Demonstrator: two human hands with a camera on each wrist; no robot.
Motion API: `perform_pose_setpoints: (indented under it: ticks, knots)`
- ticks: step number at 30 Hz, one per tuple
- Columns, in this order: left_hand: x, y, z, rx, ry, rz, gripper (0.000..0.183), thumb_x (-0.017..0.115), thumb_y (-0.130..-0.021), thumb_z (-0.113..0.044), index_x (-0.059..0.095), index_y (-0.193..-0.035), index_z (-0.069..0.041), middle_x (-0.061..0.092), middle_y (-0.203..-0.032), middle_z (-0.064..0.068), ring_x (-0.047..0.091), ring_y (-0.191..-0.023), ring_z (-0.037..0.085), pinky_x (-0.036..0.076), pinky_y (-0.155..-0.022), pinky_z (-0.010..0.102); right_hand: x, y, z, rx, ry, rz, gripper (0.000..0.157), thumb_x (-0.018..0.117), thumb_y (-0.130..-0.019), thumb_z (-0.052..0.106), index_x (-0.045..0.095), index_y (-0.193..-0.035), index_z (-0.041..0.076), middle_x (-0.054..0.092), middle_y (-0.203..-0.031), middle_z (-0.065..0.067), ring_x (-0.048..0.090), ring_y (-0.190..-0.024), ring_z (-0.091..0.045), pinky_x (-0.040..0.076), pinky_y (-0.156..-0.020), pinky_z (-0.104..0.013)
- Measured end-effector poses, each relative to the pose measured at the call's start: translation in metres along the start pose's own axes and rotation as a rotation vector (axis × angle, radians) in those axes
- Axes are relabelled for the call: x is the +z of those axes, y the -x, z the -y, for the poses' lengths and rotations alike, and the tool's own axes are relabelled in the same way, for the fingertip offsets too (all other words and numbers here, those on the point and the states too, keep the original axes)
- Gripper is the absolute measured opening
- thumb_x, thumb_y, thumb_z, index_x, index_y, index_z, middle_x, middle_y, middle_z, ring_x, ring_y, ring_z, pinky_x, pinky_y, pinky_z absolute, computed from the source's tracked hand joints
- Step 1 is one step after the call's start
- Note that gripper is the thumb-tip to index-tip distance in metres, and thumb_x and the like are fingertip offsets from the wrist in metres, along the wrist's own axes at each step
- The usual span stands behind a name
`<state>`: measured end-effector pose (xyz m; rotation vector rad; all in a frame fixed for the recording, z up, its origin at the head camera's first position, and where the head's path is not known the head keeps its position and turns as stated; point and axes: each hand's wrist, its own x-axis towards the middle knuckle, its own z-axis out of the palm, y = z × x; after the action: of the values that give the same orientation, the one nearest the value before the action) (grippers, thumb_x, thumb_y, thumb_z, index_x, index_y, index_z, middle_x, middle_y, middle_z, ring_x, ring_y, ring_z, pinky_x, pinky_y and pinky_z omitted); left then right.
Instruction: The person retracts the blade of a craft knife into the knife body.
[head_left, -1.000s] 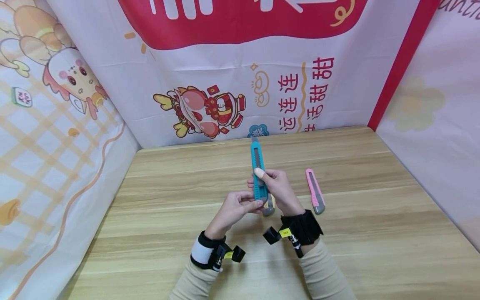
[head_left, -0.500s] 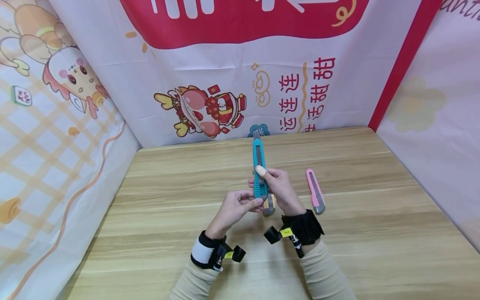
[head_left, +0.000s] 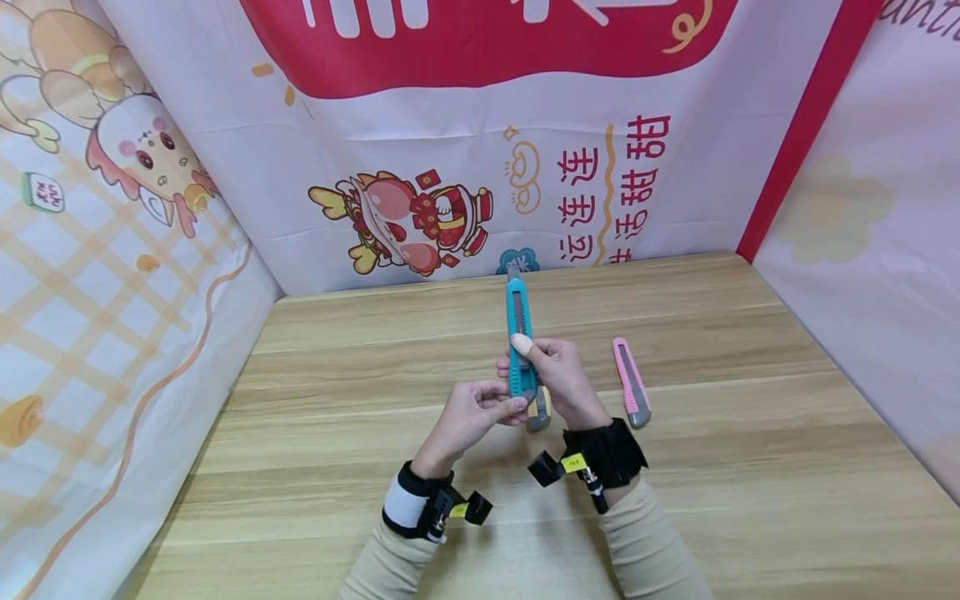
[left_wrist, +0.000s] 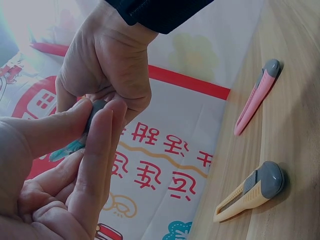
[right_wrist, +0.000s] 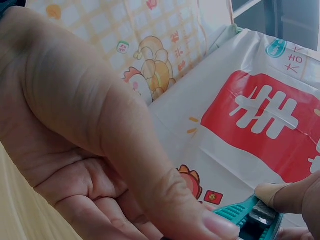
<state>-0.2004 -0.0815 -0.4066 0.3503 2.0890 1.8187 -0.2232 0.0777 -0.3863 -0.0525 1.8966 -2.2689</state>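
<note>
A teal utility knife (head_left: 517,307) stands nearly upright in front of me in the head view, its grey blade sticking out at the top. My right hand (head_left: 564,379) grips its middle from the right, thumb on the slider. At the grey bottom end, my left hand (head_left: 471,417) pinches the knife between thumb and fingers. In the right wrist view, the right thumb (right_wrist: 287,197) presses on the slider of the teal body. A yellow utility knife (left_wrist: 250,192) lies on the table below the hands, partly hidden in the head view.
A pink utility knife (head_left: 632,379) lies to the right of my right hand. The wooden table (head_left: 337,350) meets a printed cloth backdrop (head_left: 262,208) at the rear, with cloth at both sides. Each wrist wears a strapped camera.
The teal knife has tilted slightly and its top has shifted a little to the right compared with one second ago. Both hands keep hold of it in nearly the same place.
</note>
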Motion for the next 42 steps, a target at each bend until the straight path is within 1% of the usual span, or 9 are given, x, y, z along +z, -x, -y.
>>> perform_pose_setpoints:
  ticks: [4,9,13,20,27,31,37,39,42]
  knots:
    - [-0.0001,0.0002,-0.0001,-0.014,0.001,-0.003,0.030,0.065,-0.091,-0.012,0.064,-0.114,0.007,0.070,-0.108,0.028,0.072,-0.075,0.005,0.063,-0.079,0.031,-0.0003,0.0003,-0.0001,-0.002,0.003,0.003,0.034,0.054,-0.099,0.027,0.064,-0.099,-0.005,0.073,-0.071,0.007,0.072,-0.072,-0.008,0.061,-0.075,-0.024]
    - [0.0001,0.0008,-0.0002,-0.006,0.007,-0.001,0.031,0.065,-0.091,-0.013,0.064,-0.115,0.007,0.069,-0.108,0.030,0.072,-0.075,0.005,0.062,-0.079,0.031,0.0006,-0.0004,-0.0006,0.003,0.015,0.003,0.036,0.055,-0.099,0.026,0.063,-0.105,-0.009,0.074,-0.071,0.007,0.073,-0.072,-0.009,0.061,-0.077,-0.024]
    - [0.0005,0.0012,-0.0005,-0.004,0.010,-0.007,0.031,0.065,-0.091,-0.013,0.064,-0.115,0.007,0.070,-0.108,0.029,0.072,-0.075,0.005,0.063,-0.079,0.031,0.0010,-0.0011,-0.0009,0.004,0.016,0.001,0.036,0.055,-0.099,0.026,0.064,-0.104,-0.008,0.074,-0.072,0.006,0.072,-0.072,-0.009,0.060,-0.077,-0.024]
    - [0.0010,0.0009,-0.0001,-0.002,0.021,-0.008,0.031,0.065,-0.091,-0.012,0.064,-0.115,0.008,0.066,-0.112,0.035,0.071,-0.074,0.004,0.063,-0.078,0.029,0.0003,-0.0008,-0.0013,-0.009,0.018,0.000,0.035,0.055,-0.099,0.026,0.064,-0.102,-0.007,0.074,-0.072,0.006,0.072,-0.072,-0.008,0.061,-0.077,-0.024]
    - [0.0017,0.0009,-0.0004,-0.019,0.013,-0.011,0.030,0.066,-0.091,-0.012,0.065,-0.114,0.007,0.070,-0.108,0.028,0.072,-0.074,0.005,0.063,-0.079,0.030,-0.0008,-0.0005,-0.0016,-0.020,0.014,0.010,0.033,0.055,-0.099,0.023,0.064,-0.102,-0.009,0.073,-0.069,0.009,0.072,-0.070,-0.007,0.061,-0.075,-0.023]
    - [0.0016,0.0001,0.0007,-0.018,0.014,-0.012,0.031,0.066,-0.091,-0.013,0.065,-0.113,0.008,0.071,-0.105,0.027,0.072,-0.074,0.005,0.063,-0.079,0.031,-0.0008,-0.0009,-0.0021,-0.013,0.012,0.013,0.032,0.055,-0.098,0.022,0.063,-0.104,-0.009,0.074,-0.070,0.009,0.072,-0.071,-0.007,0.061,-0.075,-0.023]
    - [0.0010,-0.0002,0.0010,-0.021,0.009,-0.013,0.031,0.066,-0.091,-0.016,0.065,-0.113,0.007,0.073,-0.102,0.026,0.072,-0.075,0.006,0.062,-0.080,0.032,-0.0011,-0.0013,-0.0024,0.005,0.019,0.013,0.033,0.056,-0.098,0.022,0.063,-0.109,-0.009,0.074,-0.074,0.007,0.072,-0.074,-0.007,0.060,-0.080,-0.025]
    - [0.0009,-0.0006,0.0006,-0.015,0.006,-0.016,0.032,0.066,-0.091,-0.017,0.065,-0.113,0.006,0.072,-0.102,0.026,0.073,-0.077,0.010,0.062,-0.081,0.034,-0.0011,-0.0012,-0.0017,0.015,0.024,0.008,0.034,0.056,-0.098,0.024,0.063,-0.109,-0.007,0.075,-0.075,0.007,0.073,-0.076,-0.007,0.060,-0.083,-0.027]
    - [0.0000,-0.0004,0.0003,-0.009,0.008,-0.042,0.031,0.066,-0.091,-0.017,0.065,-0.113,0.006,0.072,-0.103,0.028,0.074,-0.081,0.016,0.062,-0.081,0.035,-0.0004,-0.0015,-0.0017,0.033,0.022,0.007,0.038,0.056,-0.098,0.029,0.063,-0.112,-0.005,0.076,-0.079,0.007,0.073,-0.080,-0.007,0.059,-0.090,-0.031]
